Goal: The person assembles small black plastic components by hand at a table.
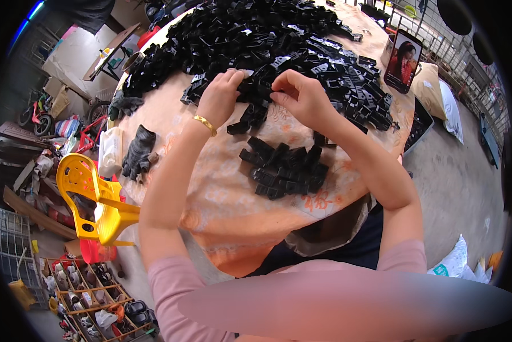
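A large heap of small black plastic parts [227, 40], some with white-grey patches, covers the far side of the cloth-covered table. At the heap's near edge my left hand [219, 97], with a gold bracelet [205, 125] on its wrist, has its fingers curled around a black part. Facing it, my right hand [306, 101] is closed, thumb and forefinger pinched at a black part between the hands. Just what each fingertip grips is partly hidden among the dark pieces. A few parts [249, 118] lie below my hands, and a smaller pile [284, 168] sits nearer to me.
A dark glove [139, 153] lies on the table's left side. A phone [403, 60] stands upright at the right edge, showing a person. Left of the table are a yellow plastic chair [99, 219] and a shoe rack [90, 299]. Sacks [432, 88] stand beyond on the right.
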Tool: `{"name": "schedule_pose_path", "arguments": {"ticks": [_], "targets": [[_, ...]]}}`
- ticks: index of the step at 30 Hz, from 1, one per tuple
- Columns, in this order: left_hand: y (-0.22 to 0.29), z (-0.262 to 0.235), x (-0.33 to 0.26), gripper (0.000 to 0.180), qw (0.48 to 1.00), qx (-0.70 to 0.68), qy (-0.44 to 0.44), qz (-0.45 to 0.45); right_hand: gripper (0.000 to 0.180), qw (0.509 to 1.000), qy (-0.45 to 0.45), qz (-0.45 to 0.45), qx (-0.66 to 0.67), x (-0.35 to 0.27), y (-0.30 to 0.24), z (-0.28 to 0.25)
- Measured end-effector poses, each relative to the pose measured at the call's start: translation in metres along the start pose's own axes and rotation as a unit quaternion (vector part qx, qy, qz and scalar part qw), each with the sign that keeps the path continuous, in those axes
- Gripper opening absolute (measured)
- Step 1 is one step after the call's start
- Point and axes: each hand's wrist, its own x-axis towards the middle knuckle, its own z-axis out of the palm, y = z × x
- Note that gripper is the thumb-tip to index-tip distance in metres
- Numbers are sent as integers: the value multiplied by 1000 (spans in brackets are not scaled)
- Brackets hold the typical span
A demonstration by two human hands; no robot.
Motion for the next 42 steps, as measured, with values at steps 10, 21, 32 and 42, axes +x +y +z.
{"name": "schedule_pose_path", "arguments": {"ticks": [10,21,32,42], "targets": [[1,15,-7,41,997,44,64,-4,27,998,31,18,53,-2,-5,6],[-9,19,-10,22,960,-172,147,-163,27,996,37,26,72,-1,-8,12],[51,1,-8,19,657,-690,84,-294,23,975,104,55,186,-3,-11,10],[79,-22,-4,31,728,-618,105,-279,30,996,82,-44,15,-5,-19,8]]}}
